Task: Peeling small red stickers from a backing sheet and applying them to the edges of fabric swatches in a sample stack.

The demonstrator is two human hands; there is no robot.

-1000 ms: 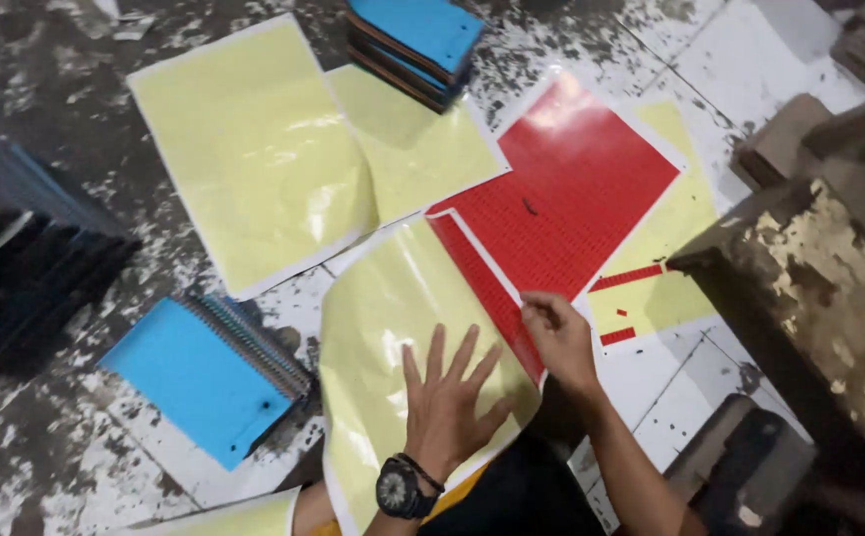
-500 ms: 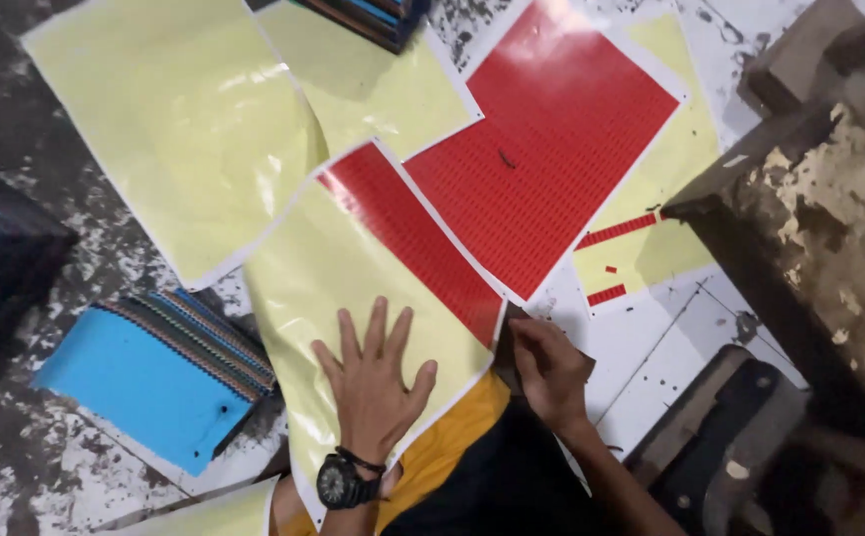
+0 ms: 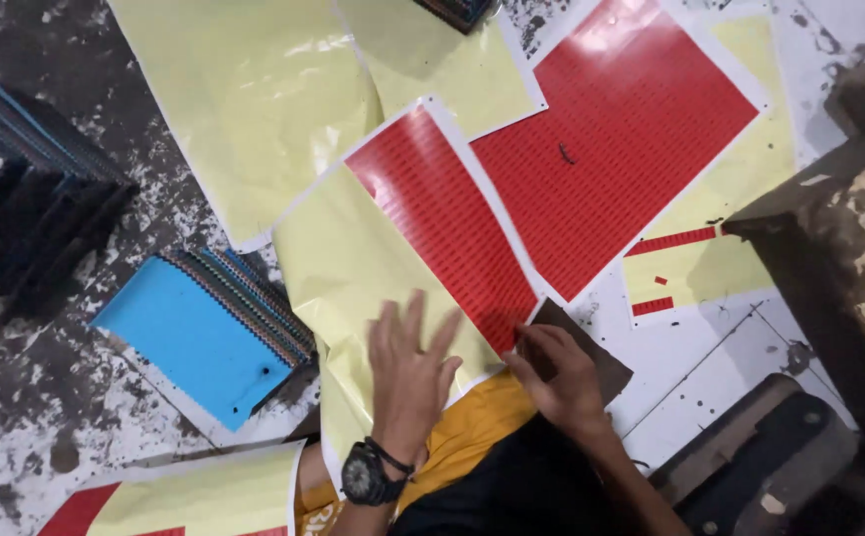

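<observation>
My left hand (image 3: 408,369), with a black wristwatch, lies flat with fingers spread on a yellow backing sheet (image 3: 353,268) that still carries a strip of small red stickers (image 3: 442,223). My right hand (image 3: 558,375) pinches the sheet's lower right corner, at the end of the red strip, over a dark brown card (image 3: 601,359). Beyond them lies a large full red sticker sheet (image 3: 616,134).
A stack of blue spiral notebooks (image 3: 199,333) lies to the left, dark stacked books (image 3: 25,199) at the far left. More yellow sheets (image 3: 244,99) cover the paint-spattered floor. A worn wooden block (image 3: 839,258) stands at the right.
The view has shifted so everything sits higher and larger. My left hand stays flat on the yellow sheet; my right hand has slid down to the sheet's lower corner.
</observation>
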